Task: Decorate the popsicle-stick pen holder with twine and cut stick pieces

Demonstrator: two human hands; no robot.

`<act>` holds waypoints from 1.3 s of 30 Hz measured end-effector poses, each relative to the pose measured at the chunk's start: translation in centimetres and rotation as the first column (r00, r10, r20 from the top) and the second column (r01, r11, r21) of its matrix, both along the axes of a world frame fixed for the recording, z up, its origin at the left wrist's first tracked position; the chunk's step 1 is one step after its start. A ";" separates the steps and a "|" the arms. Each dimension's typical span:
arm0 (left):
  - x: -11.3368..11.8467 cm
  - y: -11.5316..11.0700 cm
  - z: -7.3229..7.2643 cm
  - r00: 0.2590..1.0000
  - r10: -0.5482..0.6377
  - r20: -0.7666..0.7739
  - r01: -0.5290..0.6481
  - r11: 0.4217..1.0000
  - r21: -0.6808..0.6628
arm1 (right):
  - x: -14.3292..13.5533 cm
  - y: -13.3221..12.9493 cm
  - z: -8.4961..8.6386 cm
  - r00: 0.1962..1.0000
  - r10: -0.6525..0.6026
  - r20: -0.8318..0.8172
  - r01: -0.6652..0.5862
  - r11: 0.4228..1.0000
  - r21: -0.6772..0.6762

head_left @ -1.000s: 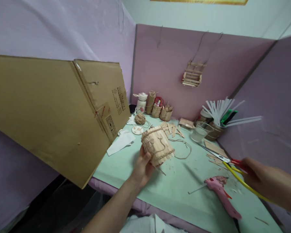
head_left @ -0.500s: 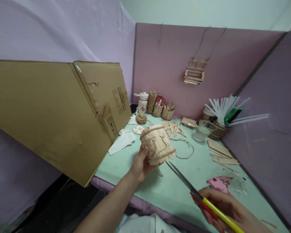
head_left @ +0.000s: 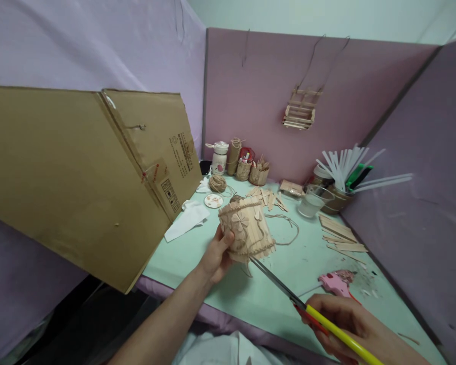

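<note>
My left hand [head_left: 217, 254] is closed around the lower left side of a wooden-stick pot [head_left: 253, 229], held tilted above the table. Braided twine runs round both its edges, and a wooden flower and a curled twine stem decorate its side. A loose twine end [head_left: 248, 269] hangs beneath it. My right hand [head_left: 345, 324] grips the yellow and red handles of a pair of scissors [head_left: 279, 288]. Their blade tips are at the pot's lower edge, close to the hanging twine; whether they touch it I cannot tell.
A pink glue gun [head_left: 335, 284] lies at the right, near wooden strips [head_left: 342, 235]. Behind the pot are loose sticks [head_left: 269, 196], a twine ball [head_left: 217, 183] and a plastic cup [head_left: 311, 204]. A large cardboard sheet [head_left: 79, 177] leans at the left.
The scissors have moved left, bringing their tips in under the pot's lower edge by the twine end. The pot has turned slightly, and the whole view has shifted a little.
</note>
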State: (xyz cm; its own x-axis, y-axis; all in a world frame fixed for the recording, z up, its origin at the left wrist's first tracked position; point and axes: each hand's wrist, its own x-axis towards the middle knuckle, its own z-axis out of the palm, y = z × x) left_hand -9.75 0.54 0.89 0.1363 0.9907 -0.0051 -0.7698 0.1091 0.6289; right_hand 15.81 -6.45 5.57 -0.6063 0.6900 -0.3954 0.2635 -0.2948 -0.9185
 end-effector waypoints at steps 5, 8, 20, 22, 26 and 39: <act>0.2 -0.1 0.1 1.000 0.024 -0.008 -0.024 0.999 0.033 | -0.4 0.1 0.3 1.000 -0.019 0.007 0.019 1.000 0.005; 0.3 -0.2 0.2 0.999 0.021 -0.029 -0.020 0.999 0.042 | -0.6 0.2 0.4 0.999 -0.039 0.028 0.039 0.999 -0.002; 0.4 -0.2 0.3 0.999 0.013 -0.032 -0.011 0.997 0.074 | -0.6 0.2 -0.1 0.999 -0.031 -0.009 0.031 1.000 0.001; 0.4 -0.2 0.2 0.999 0.013 -0.037 -0.010 0.997 0.076 | -0.3 0.1 -0.4 1.000 -0.030 0.003 0.030 1.000 0.003; 0.5 -0.2 0.3 0.999 0.017 -0.039 -0.014 0.997 0.076 | 0.1 0.1 -0.8 0.997 -0.072 0.027 0.072 0.997 0.006; 0.5 0.1 0.2 0.998 0.066 -0.020 -0.066 0.998 -0.018 | -0.4 -0.3 0.2 0.998 -0.044 0.046 0.046 0.998 -0.032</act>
State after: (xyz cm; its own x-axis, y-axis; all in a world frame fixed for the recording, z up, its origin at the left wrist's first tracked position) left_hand -9.21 0.69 1.11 0.0705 0.9972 -0.0260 -0.7634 0.0708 0.6420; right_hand 15.44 -6.73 5.74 -0.5558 0.7026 -0.4444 0.2903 -0.3369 -0.8957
